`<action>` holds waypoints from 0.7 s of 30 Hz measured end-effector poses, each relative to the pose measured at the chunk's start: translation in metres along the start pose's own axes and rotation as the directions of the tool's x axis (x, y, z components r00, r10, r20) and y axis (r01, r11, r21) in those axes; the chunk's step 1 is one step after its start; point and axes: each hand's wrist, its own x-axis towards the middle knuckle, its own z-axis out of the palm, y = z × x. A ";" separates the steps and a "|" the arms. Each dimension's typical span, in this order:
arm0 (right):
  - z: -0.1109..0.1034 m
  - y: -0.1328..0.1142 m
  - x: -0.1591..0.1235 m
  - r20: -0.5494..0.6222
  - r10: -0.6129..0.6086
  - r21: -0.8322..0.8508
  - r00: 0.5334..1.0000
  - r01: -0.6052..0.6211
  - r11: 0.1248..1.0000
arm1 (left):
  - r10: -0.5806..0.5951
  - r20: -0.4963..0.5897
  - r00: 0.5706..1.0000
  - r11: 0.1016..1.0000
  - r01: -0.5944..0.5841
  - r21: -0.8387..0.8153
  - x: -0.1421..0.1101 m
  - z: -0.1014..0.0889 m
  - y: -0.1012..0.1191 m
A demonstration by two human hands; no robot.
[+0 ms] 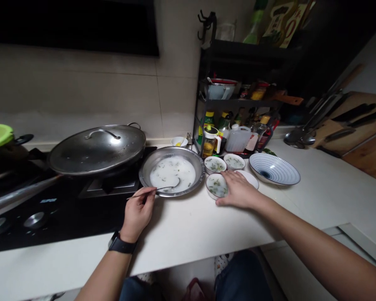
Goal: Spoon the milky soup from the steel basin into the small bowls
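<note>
My left hand (138, 210), with a black watch on its wrist, is shut on the long handle of a metal spoon (150, 191). The spoon's bowl dips into milky soup with green flecks (172, 174), held in a wide steel bowl (172, 150). My right hand (238, 190) lies flat on the counter, its fingers against a small white bowl of the same soup (217, 186). Its fingertips also overlap a white plate (250, 178). Two more small filled bowls (215, 164) (234, 161) stand just beyond it.
A blue-and-white striped bowl (274, 169) stands on the white counter (301, 213) at right. A lidded wok (97, 149) sits on the black hob (50, 213) at left. Behind stand a shelf rack (235, 100) with bottles and a plastic jug (238, 139). Knives hang at far right.
</note>
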 end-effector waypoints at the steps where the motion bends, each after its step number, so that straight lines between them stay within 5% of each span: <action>1: 0.003 -0.003 0.002 -0.008 0.003 0.002 1.000 -0.003 1.000 | 0.005 0.000 1.000 1.000 -0.005 -0.003 0.000 0.000 0.000; 14: 0.016 -0.022 0.007 -0.058 0.103 0.061 0.993 -0.099 0.993 | 0.038 -0.015 0.999 0.999 -0.038 -0.013 0.001 0.001 0.001; 21: -0.011 -0.032 0.000 -0.061 0.113 0.082 0.992 -0.108 0.991 | 0.051 -0.007 0.999 0.998 -0.051 -0.023 0.001 0.002 -0.002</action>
